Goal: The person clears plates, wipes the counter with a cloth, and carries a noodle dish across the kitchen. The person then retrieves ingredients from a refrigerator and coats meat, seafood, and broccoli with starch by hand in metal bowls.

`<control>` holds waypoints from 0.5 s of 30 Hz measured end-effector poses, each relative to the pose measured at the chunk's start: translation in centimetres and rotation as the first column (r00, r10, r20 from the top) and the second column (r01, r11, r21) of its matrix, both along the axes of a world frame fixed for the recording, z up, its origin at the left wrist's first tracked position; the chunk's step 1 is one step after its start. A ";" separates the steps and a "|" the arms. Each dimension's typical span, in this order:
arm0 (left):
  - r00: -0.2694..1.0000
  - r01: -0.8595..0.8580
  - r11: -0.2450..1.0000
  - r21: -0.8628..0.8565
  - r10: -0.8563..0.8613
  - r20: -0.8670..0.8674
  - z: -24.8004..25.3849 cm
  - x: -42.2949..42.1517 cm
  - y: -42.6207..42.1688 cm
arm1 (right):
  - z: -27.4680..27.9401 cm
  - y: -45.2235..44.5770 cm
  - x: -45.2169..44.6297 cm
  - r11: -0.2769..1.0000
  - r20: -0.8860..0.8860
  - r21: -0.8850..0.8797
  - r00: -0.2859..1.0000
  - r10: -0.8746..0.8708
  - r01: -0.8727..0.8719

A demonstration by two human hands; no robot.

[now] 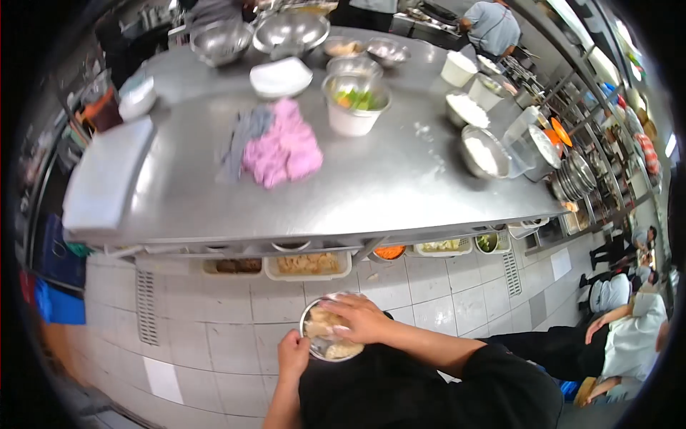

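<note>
A round metal bowl (306, 314) is held low in front of my body, below the steel table's front edge. My left hand (291, 355) is closed on its left rim. Over the bowl from the right reaches my right hand (361, 319), its fingers curled against pale, beige food pieces (323, 323). Another pale piece (341, 350) lies near the bowl's lower side. The exact kind of food is too blurred to tell, and my right fingertips are partly hidden.
On the steel table (271, 211) lie a pink cloth (282, 150), white boards (107, 175) and a white tub (354, 118) of cut vegetables. Metal bowls (486, 151) stand at the right. Food trays (309, 266) sit underneath. A person in white (632, 336) is at the right.
</note>
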State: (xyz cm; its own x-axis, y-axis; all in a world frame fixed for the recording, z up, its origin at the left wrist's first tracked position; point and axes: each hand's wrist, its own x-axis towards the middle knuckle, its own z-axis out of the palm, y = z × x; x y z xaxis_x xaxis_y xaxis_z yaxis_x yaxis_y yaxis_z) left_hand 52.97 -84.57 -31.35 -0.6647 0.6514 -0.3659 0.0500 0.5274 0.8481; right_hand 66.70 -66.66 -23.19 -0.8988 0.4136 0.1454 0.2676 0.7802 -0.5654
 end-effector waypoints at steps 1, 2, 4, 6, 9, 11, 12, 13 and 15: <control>0.999 0.031 0.999 0.026 -0.032 0.044 3.1 0.5 1.0 | 4.2 0.4 1.1 1.000 -0.027 0.003 1.000 -0.013 0.013; 0.999 0.046 0.999 0.025 -0.047 0.020 7.1 1.0 2.4 | 8.1 0.8 2.3 0.998 -0.043 0.006 0.997 -0.063 0.063; 0.986 0.167 0.985 0.052 -0.167 0.009 14.4 1.6 5.8 | 12.7 2.9 4.4 0.990 -0.077 0.006 0.988 -0.137 0.138; 0.977 0.213 0.971 0.107 -0.215 0.011 18.3 2.2 9.0 | 15.5 5.8 6.4 0.982 -0.212 -0.046 0.959 -0.186 0.181; 0.969 0.226 0.953 0.201 -0.241 0.053 23.5 4.2 14.9 | 21.3 10.6 8.9 0.976 -0.248 -0.030 0.945 -0.214 0.214; 0.958 0.209 0.939 0.274 -0.252 0.133 26.4 4.9 19.2 | 23.9 14.2 9.7 0.975 -0.271 0.030 0.941 -0.202 0.218; 0.958 0.254 0.925 0.284 -0.281 0.059 27.8 4.9 21.2 | 24.8 16.2 9.7 0.975 -0.273 0.049 0.942 -0.196 0.216; 0.958 0.215 0.924 0.316 -0.262 0.114 27.8 4.8 23.3 | 25.5 18.3 9.5 0.975 -0.276 0.067 0.943 -0.185 0.211; 0.958 0.167 0.924 0.344 -0.235 0.166 27.0 4.4 27.5 | 25.6 23.0 8.9 0.976 -0.246 0.090 0.954 -0.172 0.199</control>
